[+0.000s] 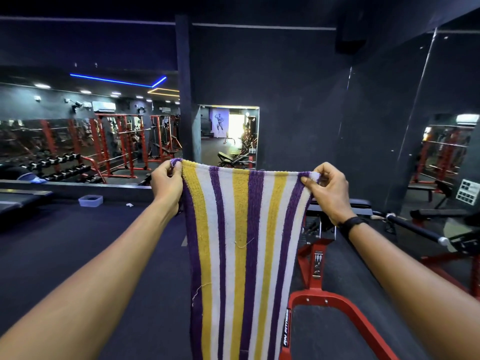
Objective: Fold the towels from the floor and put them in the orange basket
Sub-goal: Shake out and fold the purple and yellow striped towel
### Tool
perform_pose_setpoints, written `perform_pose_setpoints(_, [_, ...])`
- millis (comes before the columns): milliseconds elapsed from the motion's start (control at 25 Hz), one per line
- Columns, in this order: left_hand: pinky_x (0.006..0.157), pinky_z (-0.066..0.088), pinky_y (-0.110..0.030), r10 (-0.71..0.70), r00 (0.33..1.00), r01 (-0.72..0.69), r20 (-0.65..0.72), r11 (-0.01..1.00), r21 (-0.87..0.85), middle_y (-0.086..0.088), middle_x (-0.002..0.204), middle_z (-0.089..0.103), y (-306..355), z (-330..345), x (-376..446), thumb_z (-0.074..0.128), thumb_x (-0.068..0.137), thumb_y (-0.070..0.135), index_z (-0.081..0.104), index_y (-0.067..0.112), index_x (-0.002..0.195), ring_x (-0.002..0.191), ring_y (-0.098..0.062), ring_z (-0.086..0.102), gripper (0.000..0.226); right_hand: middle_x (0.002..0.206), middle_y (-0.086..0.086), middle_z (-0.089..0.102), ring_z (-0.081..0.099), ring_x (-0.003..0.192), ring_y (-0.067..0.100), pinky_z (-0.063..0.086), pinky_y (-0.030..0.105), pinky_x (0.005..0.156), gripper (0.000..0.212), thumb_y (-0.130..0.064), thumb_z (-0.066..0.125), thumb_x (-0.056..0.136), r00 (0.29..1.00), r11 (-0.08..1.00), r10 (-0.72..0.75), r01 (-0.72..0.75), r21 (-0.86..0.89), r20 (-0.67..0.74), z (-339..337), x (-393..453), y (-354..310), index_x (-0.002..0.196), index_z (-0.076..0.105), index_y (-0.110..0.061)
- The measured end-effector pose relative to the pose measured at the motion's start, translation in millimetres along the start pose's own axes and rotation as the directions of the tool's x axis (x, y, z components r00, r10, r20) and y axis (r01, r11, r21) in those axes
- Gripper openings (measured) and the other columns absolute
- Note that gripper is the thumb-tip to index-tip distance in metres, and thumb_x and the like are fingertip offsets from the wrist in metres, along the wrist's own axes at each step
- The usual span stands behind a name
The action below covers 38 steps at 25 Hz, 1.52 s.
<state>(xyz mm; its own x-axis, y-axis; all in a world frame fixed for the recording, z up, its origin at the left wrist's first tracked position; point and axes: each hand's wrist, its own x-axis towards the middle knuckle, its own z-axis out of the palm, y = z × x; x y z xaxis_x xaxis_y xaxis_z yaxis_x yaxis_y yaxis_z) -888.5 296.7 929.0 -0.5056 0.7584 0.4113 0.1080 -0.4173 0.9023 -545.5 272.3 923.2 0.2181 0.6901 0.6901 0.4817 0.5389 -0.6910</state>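
A towel (239, 255) striped purple, yellow and white hangs straight down in front of me, its lower end running out of the frame's bottom. My left hand (166, 183) pinches its top left corner and my right hand (328, 189) pinches its top right corner, so the top edge is stretched level between them. Both arms are held out at about chest height. No orange basket is in view.
A red-framed weight bench (319, 258) stands just behind and right of the towel. A barbell bar (415, 228) lies at the right. On the dark floor at the left sits a small pale tub (90, 200). Mirrors show dumbbell racks (59, 165) and red rigs.
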Motion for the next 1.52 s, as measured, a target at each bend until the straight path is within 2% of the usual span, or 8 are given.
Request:
perform_pose_setpoints(360, [0.051, 0.048, -0.02, -0.05, 0.956, 0.047, 0.287, 0.999, 0.018, 0.004, 0.07, 0.067, -5, -9, -13, 0.051, 0.098, 0.016, 0.063, 0.014, 0.088, 0.061, -0.008, 0.057, 0.015, 0.079, 0.011, 0.068, 0.061, 0.07, 0.021, 0.052, 0.035, 0.065, 0.026, -0.002, 0.076, 0.077, 0.969, 0.948, 0.136, -0.188, 0.258, 0.209, -7, -1, -3, 0.084, 0.057, -0.017])
perform_pose_setpoints(600, [0.059, 0.052, -0.023, -0.444, 0.59, 0.108, 0.675, 0.871, 0.479, -0.001, 0.071, 0.063, 0, -19, -30, 0.054, 0.097, 0.02, 0.064, 0.009, 0.093, 0.06, -0.011, 0.057, 0.016, 0.069, 0.008, 0.066, 0.057, 0.057, 0.013, 0.048, 0.022, 0.05, 0.023, -0.007, 0.08, 0.065, 0.61, 0.935, 0.331, -0.313, -0.165, 0.72, -37, -7, 0, 0.083, 0.065, -0.005])
perform_pose_setpoints(760, [0.056, 0.054, -0.022, -0.084, 0.798, 0.301, 0.597, 0.913, -0.274, 0.003, 0.081, 0.073, 31, 10, -30, 0.058, 0.087, 0.036, 0.058, 0.013, 0.101, 0.069, -0.01, 0.068, 0.026, 0.079, -0.002, 0.071, 0.066, 0.065, 0.008, 0.053, 0.022, 0.054, 0.04, -0.023, 0.078, 0.066, 0.873, 0.851, 0.168, -0.363, 0.38, 0.458, -50, 27, -21, 0.1, 0.06, -0.012])
perform_pose_setpoints(880, [0.069, 0.055, -0.024, -0.174, 0.575, 0.114, 0.8, 0.985, 0.132, 0.005, 0.09, 0.074, 9, 15, -50, 0.082, 0.058, 0.051, 0.066, 0.017, 0.102, 0.08, -0.008, 0.069, 0.058, 0.086, 0.006, 0.068, 0.064, 0.071, 0.017, 0.053, 0.03, 0.055, 0.048, -0.032, 0.078, 0.071, 0.697, 0.897, 0.281, -0.435, 0.077, 0.66, -30, 3, -17, 0.106, 0.058, -0.006])
perform_pose_setpoints(1080, [0.059, 0.052, -0.021, -0.31, 0.729, 0.357, 0.61, 0.933, 0.048, 0.002, 0.081, 0.074, -26, -3, -47, 0.058, 0.093, 0.028, 0.07, 0.012, 0.095, 0.071, -0.012, 0.065, 0.02, 0.082, 0.008, 0.069, 0.06, 0.071, 0.024, 0.043, 0.028, 0.059, 0.02, -0.028, 0.058, 0.094, 0.798, 0.75, 0.413, -0.572, 0.333, 0.439, -17, -21, 14, 0.095, 0.066, -0.01])
perform_pose_setpoints(1240, [0.056, 0.045, -0.026, -0.447, 0.581, 0.336, 0.68, 0.893, 0.3, -0.01, 0.083, 0.063, -27, -15, -51, 0.055, 0.094, 0.037, 0.072, 0.014, 0.071, 0.068, -0.02, 0.059, 0.036, 0.073, 0.002, 0.07, 0.061, 0.06, 0.012, 0.045, 0.024, 0.055, 0.03, -0.035, 0.053, 0.096, 0.694, 0.797, 0.428, -0.592, 0.12, 0.579, -20, -18, 7, 0.087, 0.066, -0.009])
perform_pose_setpoints(1400, [0.055, 0.054, -0.022, -0.285, 0.667, 0.485, 0.689, 0.867, -0.111, 0.003, 0.078, 0.073, 4, -8, -51, 0.056, 0.082, 0.054, 0.078, 0.018, 0.078, 0.06, -0.005, 0.066, 0.042, 0.084, 0.004, 0.075, 0.071, 0.072, 0.012, 0.058, 0.026, 0.062, 0.038, -0.041, 0.053, 0.087, 0.748, 0.657, 0.301, -0.613, 0.439, 0.592, -23, -1, -21, 0.101, 0.065, -0.008])
perform_pose_setpoints(1520, [0.065, 0.051, -0.02, -0.317, 0.518, 0.139, 0.795, 0.948, 0.287, 0.006, 0.086, 0.074, -13, -14, -59, 0.081, 0.042, 0.068, 0.069, 0.015, 0.099, 0.076, -0.006, 0.067, 0.079, 0.107, 0.008, 0.072, 0.07, 0.093, 0.019, 0.058, 0.029, 0.07, 0.044, -0.03, 0.069, 0.077, 0.564, 0.739, 0.281, -0.643, 0.2, 0.776, -8, -33, -7, 0.114, 0.064, -0.008])
